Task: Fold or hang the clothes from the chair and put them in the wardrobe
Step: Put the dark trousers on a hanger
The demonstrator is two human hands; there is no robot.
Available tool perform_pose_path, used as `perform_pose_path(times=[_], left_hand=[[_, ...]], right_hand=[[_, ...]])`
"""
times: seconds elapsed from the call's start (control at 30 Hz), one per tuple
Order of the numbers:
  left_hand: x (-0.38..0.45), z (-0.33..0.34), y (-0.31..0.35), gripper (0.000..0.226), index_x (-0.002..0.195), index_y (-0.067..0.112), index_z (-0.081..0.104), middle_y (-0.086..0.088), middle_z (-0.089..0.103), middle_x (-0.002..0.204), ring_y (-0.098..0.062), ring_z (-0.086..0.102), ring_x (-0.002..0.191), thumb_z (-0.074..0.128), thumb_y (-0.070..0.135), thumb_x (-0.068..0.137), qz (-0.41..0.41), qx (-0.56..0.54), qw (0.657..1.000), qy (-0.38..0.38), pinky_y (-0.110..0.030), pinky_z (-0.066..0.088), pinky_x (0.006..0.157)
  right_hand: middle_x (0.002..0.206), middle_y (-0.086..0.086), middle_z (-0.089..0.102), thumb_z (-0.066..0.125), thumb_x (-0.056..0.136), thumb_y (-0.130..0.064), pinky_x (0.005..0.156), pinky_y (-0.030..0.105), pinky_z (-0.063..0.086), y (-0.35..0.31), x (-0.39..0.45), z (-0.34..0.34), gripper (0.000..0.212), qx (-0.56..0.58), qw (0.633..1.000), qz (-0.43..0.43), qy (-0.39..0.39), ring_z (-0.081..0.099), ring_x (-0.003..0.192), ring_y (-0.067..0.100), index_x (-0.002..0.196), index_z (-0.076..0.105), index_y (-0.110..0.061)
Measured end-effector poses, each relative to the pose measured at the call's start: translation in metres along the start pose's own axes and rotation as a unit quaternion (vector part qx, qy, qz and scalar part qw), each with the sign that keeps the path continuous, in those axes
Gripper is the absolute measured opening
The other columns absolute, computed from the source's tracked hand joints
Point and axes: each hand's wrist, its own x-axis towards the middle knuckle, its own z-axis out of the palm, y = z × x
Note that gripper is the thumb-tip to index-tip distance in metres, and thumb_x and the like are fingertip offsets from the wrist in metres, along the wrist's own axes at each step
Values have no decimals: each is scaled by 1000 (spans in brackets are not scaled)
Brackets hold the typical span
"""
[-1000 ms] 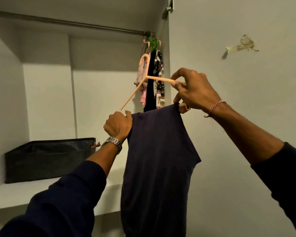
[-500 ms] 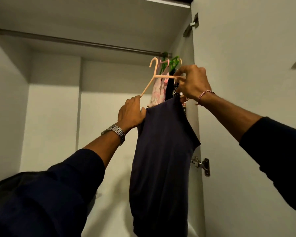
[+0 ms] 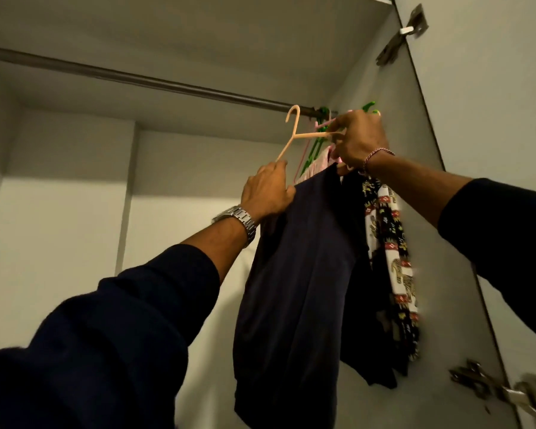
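Observation:
A dark navy garment (image 3: pixel 294 274) hangs from a peach plastic hanger (image 3: pixel 294 133). My left hand (image 3: pixel 268 188) grips the hanger's left end together with the garment's shoulder. My right hand (image 3: pixel 358 140) is closed on the hanger's right arm. The hanger's hook sits right at the wardrobe's metal rail (image 3: pixel 167 83), near the rail's right end; whether it rests on the rail I cannot tell.
On the rail's right end hang green hangers (image 3: pixel 321 119), a pink garment (image 3: pixel 317 164), a dark garment and a black-and-white patterned one (image 3: pixel 390 252). The open wardrobe door (image 3: pixel 492 119) with metal hinges (image 3: pixel 399 35) stands at the right. White wardrobe walls lie behind.
Both hands have lifted the hanger and navy garment upward and toward the rail; its hook, formerly below the rail, is now level with it. The view has tilted up.

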Motion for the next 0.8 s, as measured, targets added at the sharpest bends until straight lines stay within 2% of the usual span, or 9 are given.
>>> perform_pose_path(times=[0.2, 0.33, 0.53, 0.63, 0.7, 0.77, 0.8], left_hand=[[52, 29, -23, 53, 144, 10, 41, -11, 53, 141, -31, 52, 126, 51, 33, 97, 42, 13, 998, 36, -47, 47, 99], [88, 36, -34, 55, 147, 12, 39, -11, 52, 143, -30, 50, 129, 51, 34, 98, 48, 29, 998, 38, -46, 46, 101], [124, 42, -41, 55, 146, 13, 39, -10, 53, 143, -30, 52, 127, 53, 34, 97, 47, 40, 997, 39, -44, 46, 98], [133, 48, -41, 51, 141, 13, 44, -10, 56, 138, -30, 55, 123, 54, 33, 96, 49, 42, 997, 44, -43, 48, 96], [137, 54, -42, 49, 141, 13, 44, -10, 56, 137, -29, 55, 121, 54, 32, 96, 50, 42, 997, 45, -43, 48, 95], [138, 59, -45, 50, 141, 13, 43, -10, 56, 137, -29, 56, 121, 54, 31, 96, 46, 44, 997, 42, -43, 49, 95], [139, 61, -46, 51, 142, 13, 43, -10, 57, 137, -30, 56, 121, 54, 31, 96, 43, 45, 997, 40, -44, 49, 95]], right_hand=[[107, 15, 72, 72, 87, 0, 85, 38, 58, 8, 63, 32, 26, -48, 998, 10, 33, 68, 97, 29, 110, 76, -12], [106, 12, 72, 69, 91, -6, 83, 33, 57, 20, 104, 41, 18, -43, 999, 12, 28, 67, 92, 24, 108, 75, -10], [109, 9, 70, 70, 91, -7, 84, 29, 52, 31, 139, 50, 20, -60, 997, 17, 34, 63, 96, 21, 111, 74, -6], [105, 12, 72, 71, 90, -8, 89, 37, 57, 36, 144, 62, 19, -73, 997, 11, 14, 68, 95, 25, 108, 75, -4], [102, 14, 73, 73, 88, -10, 87, 42, 59, 38, 146, 67, 19, -83, 997, 10, 0, 70, 92, 28, 106, 75, -4], [104, 13, 73, 72, 90, -14, 87, 42, 60, 41, 147, 65, 21, -84, 996, 2, -26, 71, 93, 25, 109, 75, -6], [106, 10, 74, 71, 92, -15, 84, 37, 60, 42, 146, 61, 22, -81, 996, -3, -44, 71, 89, 19, 112, 75, -8]])
